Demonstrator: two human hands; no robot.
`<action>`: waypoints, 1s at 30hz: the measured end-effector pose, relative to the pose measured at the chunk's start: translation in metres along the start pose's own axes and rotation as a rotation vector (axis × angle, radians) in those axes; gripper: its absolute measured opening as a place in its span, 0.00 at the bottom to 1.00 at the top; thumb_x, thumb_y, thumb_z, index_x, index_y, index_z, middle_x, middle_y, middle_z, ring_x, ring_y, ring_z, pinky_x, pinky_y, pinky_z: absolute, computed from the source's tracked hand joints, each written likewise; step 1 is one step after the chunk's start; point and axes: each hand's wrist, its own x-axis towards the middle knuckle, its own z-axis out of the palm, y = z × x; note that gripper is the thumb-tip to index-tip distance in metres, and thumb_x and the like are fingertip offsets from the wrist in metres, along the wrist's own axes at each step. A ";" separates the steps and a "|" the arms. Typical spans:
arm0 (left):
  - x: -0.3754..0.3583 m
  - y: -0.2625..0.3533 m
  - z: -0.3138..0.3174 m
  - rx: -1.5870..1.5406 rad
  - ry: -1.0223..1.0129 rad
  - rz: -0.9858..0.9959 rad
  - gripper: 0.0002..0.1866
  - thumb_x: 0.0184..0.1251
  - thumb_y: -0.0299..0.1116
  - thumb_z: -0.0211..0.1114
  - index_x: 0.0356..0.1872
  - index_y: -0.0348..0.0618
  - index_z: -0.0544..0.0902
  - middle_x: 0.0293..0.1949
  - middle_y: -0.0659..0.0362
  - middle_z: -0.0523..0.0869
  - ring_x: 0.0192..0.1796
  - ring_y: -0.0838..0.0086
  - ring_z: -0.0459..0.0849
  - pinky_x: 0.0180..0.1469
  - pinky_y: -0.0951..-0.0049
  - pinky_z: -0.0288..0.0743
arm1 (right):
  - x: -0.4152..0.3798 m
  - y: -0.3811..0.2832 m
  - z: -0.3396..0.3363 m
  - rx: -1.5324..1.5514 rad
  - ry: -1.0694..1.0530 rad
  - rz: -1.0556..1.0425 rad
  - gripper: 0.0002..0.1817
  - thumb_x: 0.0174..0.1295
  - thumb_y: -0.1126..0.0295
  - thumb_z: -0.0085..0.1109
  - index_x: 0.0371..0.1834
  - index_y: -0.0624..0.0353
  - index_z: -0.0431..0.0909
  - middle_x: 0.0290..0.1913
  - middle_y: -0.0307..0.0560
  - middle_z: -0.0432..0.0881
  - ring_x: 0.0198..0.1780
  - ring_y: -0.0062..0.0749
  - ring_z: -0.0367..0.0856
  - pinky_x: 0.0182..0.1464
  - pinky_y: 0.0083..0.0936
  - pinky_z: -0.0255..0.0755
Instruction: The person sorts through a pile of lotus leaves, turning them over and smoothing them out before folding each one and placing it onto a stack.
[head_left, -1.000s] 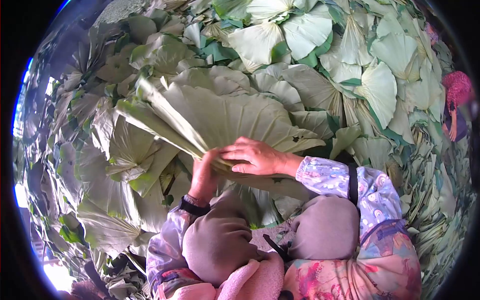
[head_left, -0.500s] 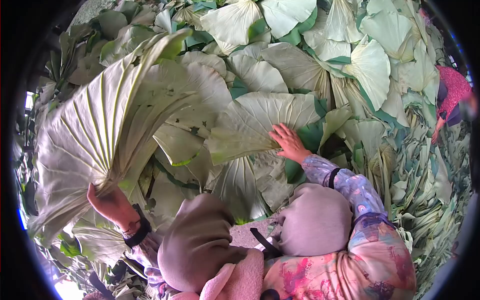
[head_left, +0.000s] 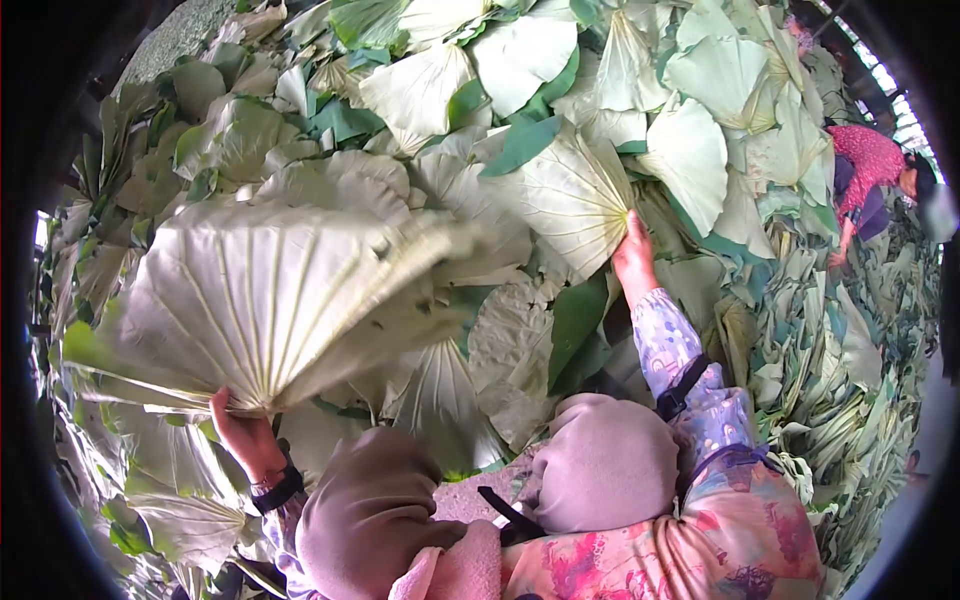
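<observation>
A fanned bundle of large pale leaves (head_left: 265,300) rises from my left hand (head_left: 248,435), which is closed round its gathered base at the lower left. The bundle's upper edge is blurred by motion. My right hand (head_left: 634,255) pinches the narrow base of a pale, fan-shaped leaf (head_left: 570,190) right of centre, with the leaf spreading up and to the left. Below and between the hands lie a crumpled leaf (head_left: 510,340) and a ribbed folded leaf (head_left: 447,405).
Overlapping leaves (head_left: 690,160) cover the ground ahead, and a dense pile of folded leaves (head_left: 830,400) runs down the right. My knees (head_left: 605,465) are bent below. At the far right a person in a pink top (head_left: 868,165) bends over the leaves.
My right hand has moved up and right from a flat, spread pose and now grips a leaf. The left hand has shifted slightly right and down, and its bundle has swung lower.
</observation>
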 end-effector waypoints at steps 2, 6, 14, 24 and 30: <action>-0.001 -0.011 -0.005 0.065 -0.023 -0.087 0.21 0.53 0.28 0.58 0.51 0.37 0.70 0.46 0.57 0.76 0.47 0.69 0.75 0.51 0.66 0.71 | 0.000 -0.016 0.009 -0.020 0.006 -0.051 0.15 0.65 0.63 0.48 0.47 0.64 0.71 0.46 0.46 0.77 0.47 0.30 0.76 0.50 0.28 0.71; -0.005 -0.031 0.002 0.175 -0.185 -0.083 0.20 0.50 0.23 0.56 0.49 0.35 0.72 0.44 0.58 0.76 0.45 0.70 0.75 0.52 0.69 0.69 | -0.004 -0.022 0.040 -0.110 -0.071 -0.209 0.14 0.64 0.63 0.50 0.43 0.64 0.74 0.42 0.41 0.77 0.43 0.23 0.74 0.47 0.22 0.69; -0.016 -0.044 0.007 0.267 -0.183 -0.228 0.12 0.53 0.25 0.56 0.41 0.38 0.75 0.39 0.60 0.78 0.40 0.71 0.77 0.46 0.71 0.72 | -0.003 -0.040 0.120 -0.663 -0.145 -0.504 0.12 0.63 0.65 0.51 0.42 0.62 0.76 0.24 0.31 0.72 0.22 0.13 0.63 0.24 0.14 0.59; -0.013 -0.068 -0.056 0.176 -0.178 -0.446 0.24 0.51 0.32 0.56 0.54 0.41 0.69 0.47 0.57 0.76 0.48 0.65 0.75 0.53 0.60 0.68 | -0.061 -0.023 0.212 -0.774 -0.923 -0.826 0.39 0.52 0.69 0.63 0.66 0.58 0.52 0.63 0.50 0.64 0.62 0.36 0.64 0.62 0.29 0.58; -0.044 -0.074 -0.068 0.209 -0.133 -0.511 0.33 0.48 0.35 0.60 0.60 0.45 0.64 0.52 0.56 0.75 0.52 0.62 0.74 0.55 0.57 0.67 | 0.021 -0.026 -0.011 -1.174 -0.235 -0.452 0.26 0.56 0.65 0.58 0.57 0.60 0.66 0.54 0.54 0.73 0.55 0.39 0.73 0.56 0.28 0.67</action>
